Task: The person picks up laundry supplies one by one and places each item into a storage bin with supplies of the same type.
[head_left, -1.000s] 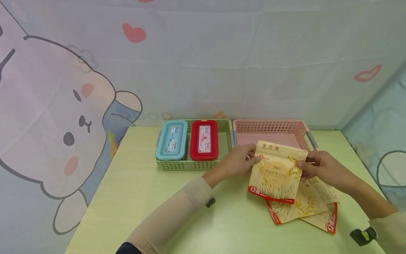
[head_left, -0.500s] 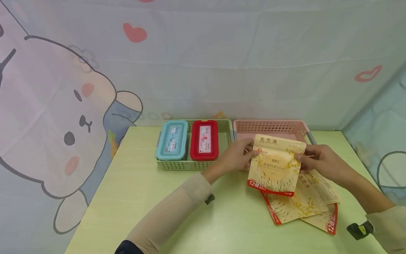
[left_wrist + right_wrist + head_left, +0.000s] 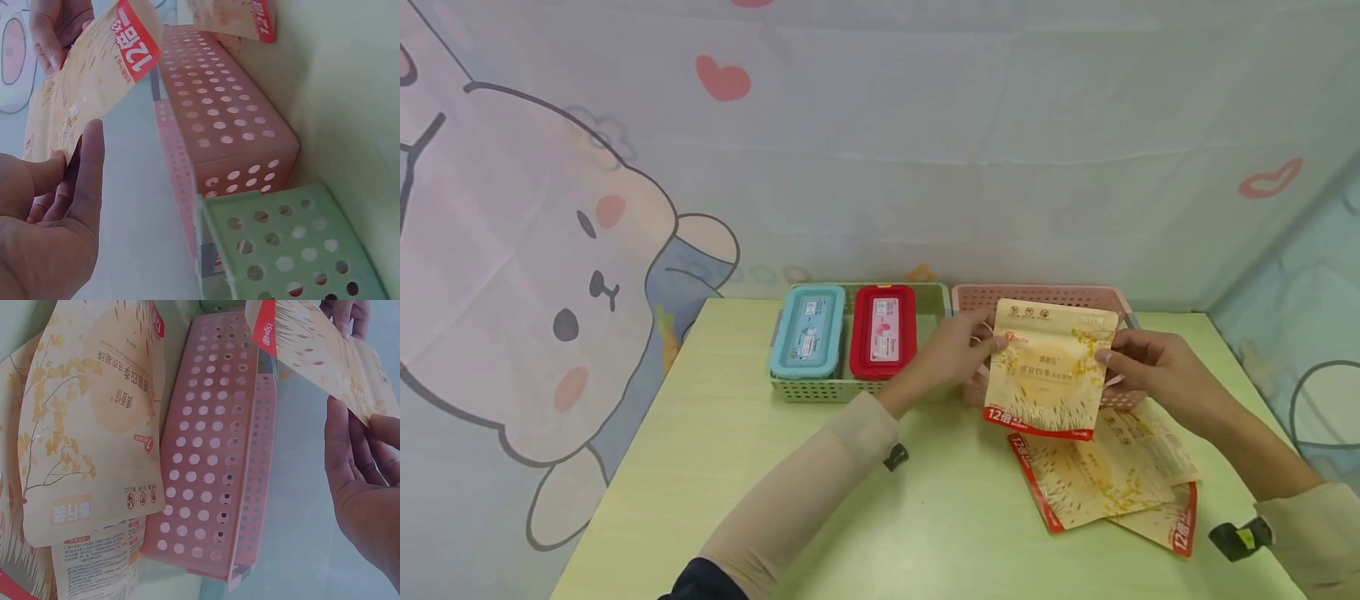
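Note:
A cream pouch (image 3: 1049,371) with a red bottom band and printed yellow flowers is held up before the pink basket (image 3: 1037,293). My left hand (image 3: 951,354) pinches its left edge between thumb and fingers. On the opposite edge, my right hand (image 3: 1172,375) pinches it the same way. The wrist views show the pouch raised above the basket's rim, tilted. Several similar pouches (image 3: 1105,479) lie overlapping on the table in front of the basket. Much of the basket's inside is hidden behind the held pouch in the head view.
Left of the pink basket stands a green basket (image 3: 934,312). In it sit a light blue lidded box (image 3: 807,332) and a red lidded box (image 3: 883,332). A printed curtain (image 3: 880,150) hangs behind the pale green table (image 3: 715,467).
Both hands have raised the pouch and carried it away from me, slightly left, from over the pile to in front of the pink basket. The pouches on the table are more exposed.

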The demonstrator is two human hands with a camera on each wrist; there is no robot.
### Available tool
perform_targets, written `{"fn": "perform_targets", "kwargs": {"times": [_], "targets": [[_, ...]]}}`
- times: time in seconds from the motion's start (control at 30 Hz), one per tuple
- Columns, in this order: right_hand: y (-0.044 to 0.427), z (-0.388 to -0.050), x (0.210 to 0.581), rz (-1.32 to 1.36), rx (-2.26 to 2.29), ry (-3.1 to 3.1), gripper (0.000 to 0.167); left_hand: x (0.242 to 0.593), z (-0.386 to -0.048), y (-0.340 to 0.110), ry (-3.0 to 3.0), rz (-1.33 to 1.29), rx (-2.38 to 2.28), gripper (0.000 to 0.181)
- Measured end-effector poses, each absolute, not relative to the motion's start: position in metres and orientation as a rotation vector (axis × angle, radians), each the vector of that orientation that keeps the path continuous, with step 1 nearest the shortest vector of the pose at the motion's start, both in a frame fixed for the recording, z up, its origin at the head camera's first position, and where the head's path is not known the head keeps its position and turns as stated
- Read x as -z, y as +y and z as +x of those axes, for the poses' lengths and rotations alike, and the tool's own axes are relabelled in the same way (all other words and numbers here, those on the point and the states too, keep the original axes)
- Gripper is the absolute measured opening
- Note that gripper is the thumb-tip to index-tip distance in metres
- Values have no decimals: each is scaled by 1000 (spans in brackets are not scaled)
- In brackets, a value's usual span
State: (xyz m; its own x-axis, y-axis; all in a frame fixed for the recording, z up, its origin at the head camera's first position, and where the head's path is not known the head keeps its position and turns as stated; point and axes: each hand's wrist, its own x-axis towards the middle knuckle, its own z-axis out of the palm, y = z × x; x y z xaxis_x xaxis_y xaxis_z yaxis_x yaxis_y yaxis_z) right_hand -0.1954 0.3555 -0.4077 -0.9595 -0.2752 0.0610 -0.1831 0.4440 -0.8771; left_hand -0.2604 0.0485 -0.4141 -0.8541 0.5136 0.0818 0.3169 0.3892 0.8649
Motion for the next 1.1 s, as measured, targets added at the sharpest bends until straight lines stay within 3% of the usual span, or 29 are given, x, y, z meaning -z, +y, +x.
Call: {"fn": "perform_targets", "kwargs": {"times": [0.3, 0.43, 0.7, 1.1], "targets": [[357, -195, 412, -449, 1625, 2525, 22, 405, -262, 49, 2394, 638, -1522, 49], [356, -195, 412, -429, 1630, 2560, 22, 405, -264, 49, 2406, 641, -1564, 31], [355, -196, 405, -345, 1584, 2695, 26, 414, -265, 47, 2272, 548, -1667, 16], [351, -206, 399, -322, 1668, 2738, 31, 420, -264, 52, 2473, 668, -1412, 59]]}}
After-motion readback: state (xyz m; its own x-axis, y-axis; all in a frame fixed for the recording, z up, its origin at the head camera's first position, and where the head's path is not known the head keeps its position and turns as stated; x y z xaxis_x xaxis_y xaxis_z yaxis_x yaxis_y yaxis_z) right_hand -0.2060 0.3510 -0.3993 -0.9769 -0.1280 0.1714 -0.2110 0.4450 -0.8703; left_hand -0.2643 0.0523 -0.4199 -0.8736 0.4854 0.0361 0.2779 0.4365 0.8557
